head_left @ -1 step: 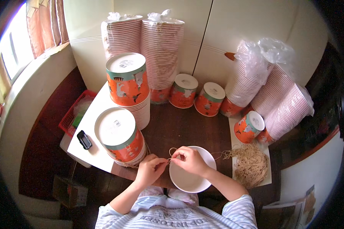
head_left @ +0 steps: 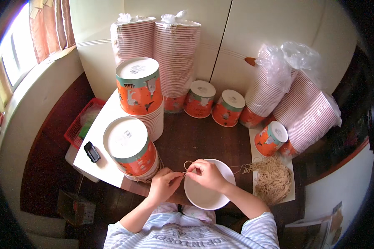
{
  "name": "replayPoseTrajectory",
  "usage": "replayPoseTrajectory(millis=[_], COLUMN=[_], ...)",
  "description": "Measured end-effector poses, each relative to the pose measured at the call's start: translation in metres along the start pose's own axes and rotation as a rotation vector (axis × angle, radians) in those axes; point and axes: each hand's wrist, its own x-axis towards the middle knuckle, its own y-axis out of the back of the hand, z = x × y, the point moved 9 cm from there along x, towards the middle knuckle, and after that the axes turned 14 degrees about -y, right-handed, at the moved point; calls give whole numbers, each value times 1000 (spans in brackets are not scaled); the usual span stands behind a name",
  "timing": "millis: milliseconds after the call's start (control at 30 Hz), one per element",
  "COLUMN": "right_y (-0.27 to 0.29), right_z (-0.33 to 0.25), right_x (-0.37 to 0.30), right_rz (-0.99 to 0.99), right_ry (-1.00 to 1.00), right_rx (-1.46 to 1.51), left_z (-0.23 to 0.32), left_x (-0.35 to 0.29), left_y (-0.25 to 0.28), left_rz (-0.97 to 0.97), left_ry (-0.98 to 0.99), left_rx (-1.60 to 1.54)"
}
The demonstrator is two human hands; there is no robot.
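Note:
Over the left rim of a white paper tub (head_left: 212,200), its open mouth facing up, my two hands come close together. My left hand (head_left: 165,184) is closed in a pinch on thin tan twine (head_left: 188,162). The fingertips of my right hand (head_left: 206,176) pinch the same twine, and a small loop of it stands up between the hands. A strand runs right, past the tub, to a tangled heap of twine (head_left: 274,180). Beside my left hand stands an upturned orange and green paper bucket (head_left: 126,139), with twine around the bottom of its stack.
Behind it is another stack topped by an orange bucket (head_left: 139,89). Tall plastic-wrapped stacks of paper tubs (head_left: 176,58) line the back, with more wrapped stacks (head_left: 311,118) at right. Several upturned tubs (head_left: 200,99) stand between. A small black tray (head_left: 92,152) lies at left.

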Motion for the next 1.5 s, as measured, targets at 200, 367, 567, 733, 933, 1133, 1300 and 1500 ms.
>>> replayPoseTrajectory(millis=[200, 367, 567, 733, 933, 1133, 1300, 1500], right_y=[-6, -4, -5, -5, -6, -5, -5, -4], right_z=[5, 5, 6, 7, 4, 5, 2, 1], right_x=[1, 0, 1, 1, 0, 0, 0, -1], right_rz=[-40, -32, -36, -35, -52, -38, -36, -36], right_ry=[-18, -14, -17, -11, -16, -4, 23, 18], right_rx=[32, 50, 45, 51, 58, 52, 46, 42], left_z=[0, 5, 6, 3, -1, -16, -29, -31], left_x=[-1, 0, 1, 4, 5, -3, -10, -12], left_y=[-5, 1, 6, 1, -9, -11, -19, -25], left_rz=[2, -7, 119, 92, 29, 113, -60, -91], left_ry=[26, -38, -88, -16, -68, 268, 320, 306], left_rx=[68, 224, 123, -79, -57, -367, -353, -445])
